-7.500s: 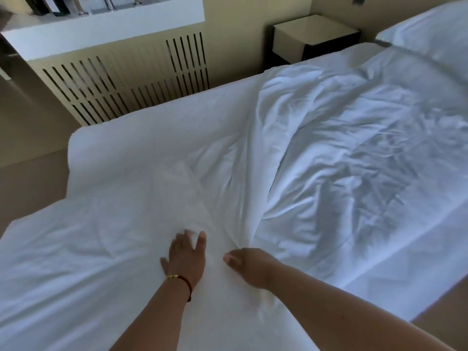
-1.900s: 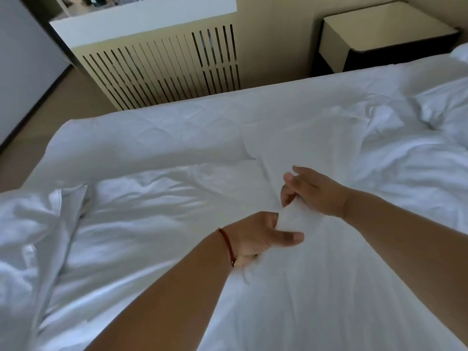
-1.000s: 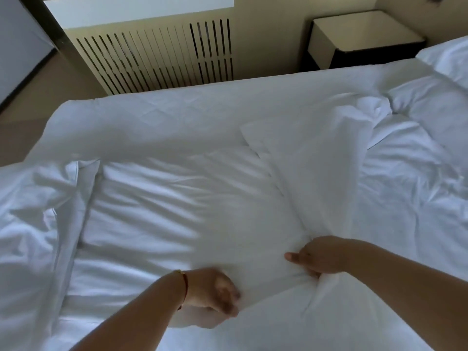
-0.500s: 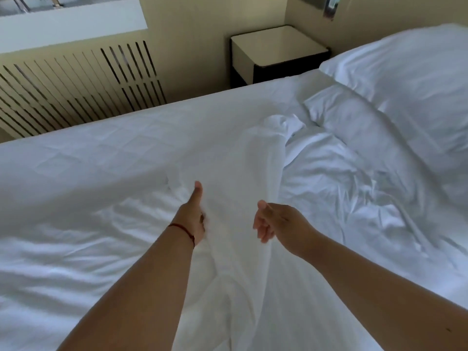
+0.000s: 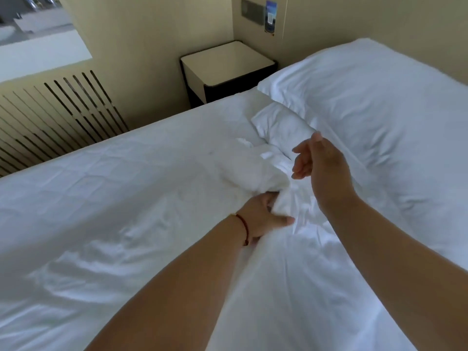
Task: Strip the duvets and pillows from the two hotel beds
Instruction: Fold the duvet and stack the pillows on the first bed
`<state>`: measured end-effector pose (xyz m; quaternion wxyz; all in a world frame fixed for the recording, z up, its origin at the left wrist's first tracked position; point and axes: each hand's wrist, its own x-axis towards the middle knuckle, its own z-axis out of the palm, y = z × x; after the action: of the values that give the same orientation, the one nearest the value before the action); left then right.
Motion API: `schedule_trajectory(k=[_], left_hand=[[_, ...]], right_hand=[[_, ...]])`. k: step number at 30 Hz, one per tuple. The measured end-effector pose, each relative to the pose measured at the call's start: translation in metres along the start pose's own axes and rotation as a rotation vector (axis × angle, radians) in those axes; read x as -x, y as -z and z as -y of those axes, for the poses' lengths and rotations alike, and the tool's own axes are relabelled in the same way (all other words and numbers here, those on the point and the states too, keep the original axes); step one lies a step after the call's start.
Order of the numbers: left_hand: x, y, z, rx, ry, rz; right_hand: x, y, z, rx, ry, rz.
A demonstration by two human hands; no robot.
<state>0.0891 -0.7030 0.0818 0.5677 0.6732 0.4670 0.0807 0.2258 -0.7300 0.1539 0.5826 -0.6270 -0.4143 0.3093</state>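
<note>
1. Duvet (image 5: 291,287) lies crumpled across the bed (image 5: 101,178), below the pillow (image 5: 367,102).
2. Our left hand (image 5: 260,216) grips a bunched fold of it.
3. Our right hand (image 5: 319,160) hovers above, fingers loosely spread, holding nothing.
4. A nightstand (image 5: 228,69) stands beyond.

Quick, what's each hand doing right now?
Left hand: closed, gripping a bunched fold of the white duvet.
Right hand: open, fingers relaxed, holding nothing, raised above the bedding.
</note>
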Motion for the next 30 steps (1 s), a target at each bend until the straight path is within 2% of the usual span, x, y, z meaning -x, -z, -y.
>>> schedule_trajectory(k=[2, 4, 5, 6, 7, 9, 10, 11, 12, 16, 18, 20, 23, 25, 26, 28, 30], left_hand=[[0.002, -0.038, -0.011, -0.292, -0.024, 0.277], [0.006, -0.066, -0.012, -0.325, 0.030, 0.576], [0.008, -0.071, -0.011, -0.285, 0.057, 0.653], [0.009, -0.072, -0.010, -0.225, 0.061, 0.641], [0.009, -0.070, -0.008, -0.142, 0.054, 0.538], [0.009, -0.062, 0.001, 0.069, 0.062, 0.160], [0.009, -0.058, 0.011, 0.072, 0.068, -0.026], [0.012, -0.057, 0.021, -0.027, 0.071, -0.154], [0.019, -0.059, 0.034, -0.171, 0.074, -0.186], [0.047, -0.103, 0.069, -0.519, 0.102, 0.125], [0.042, -0.122, 0.079, -0.693, 0.106, 0.127], [0.031, -0.127, 0.086, -0.665, 0.150, 0.055], [0.020, -0.114, 0.085, -0.422, 0.141, 0.033], [0.024, -0.104, 0.075, -0.293, 0.086, 0.111], [0.029, -0.103, 0.070, -0.261, 0.065, 0.170], [0.038, -0.107, 0.064, -0.266, 0.071, 0.296], [0.041, -0.115, 0.069, -0.314, 0.112, 0.433]], right_hand=[[-0.009, 0.016, 0.016, -0.043, 0.087, -0.116], [-0.017, 0.028, 0.025, -0.045, 0.127, -0.192], [-0.024, 0.030, 0.020, -0.009, 0.128, -0.203], [-0.030, 0.031, 0.012, 0.058, 0.116, -0.193], [-0.035, 0.030, -0.002, 0.164, 0.086, -0.160], [-0.043, 0.029, -0.040, 0.476, -0.011, -0.005], [-0.041, 0.029, -0.062, 0.653, -0.068, 0.098], [-0.036, 0.030, -0.083, 0.812, -0.109, 0.194], [-0.028, 0.032, -0.102, 0.932, -0.133, 0.283], [0.001, 0.038, -0.149, 1.202, -0.214, 0.534], [0.008, 0.041, -0.160, 1.307, -0.192, 0.612], [0.013, 0.046, -0.164, 1.353, -0.178, 0.654], [0.014, 0.056, -0.159, 1.365, -0.216, 0.698], [0.013, 0.064, -0.154, 1.355, -0.244, 0.652], [0.012, 0.068, -0.154, 1.357, -0.220, 0.576], [0.011, 0.077, -0.154, 1.391, -0.129, 0.386], [0.006, 0.086, -0.158, 1.439, -0.120, 0.328]])
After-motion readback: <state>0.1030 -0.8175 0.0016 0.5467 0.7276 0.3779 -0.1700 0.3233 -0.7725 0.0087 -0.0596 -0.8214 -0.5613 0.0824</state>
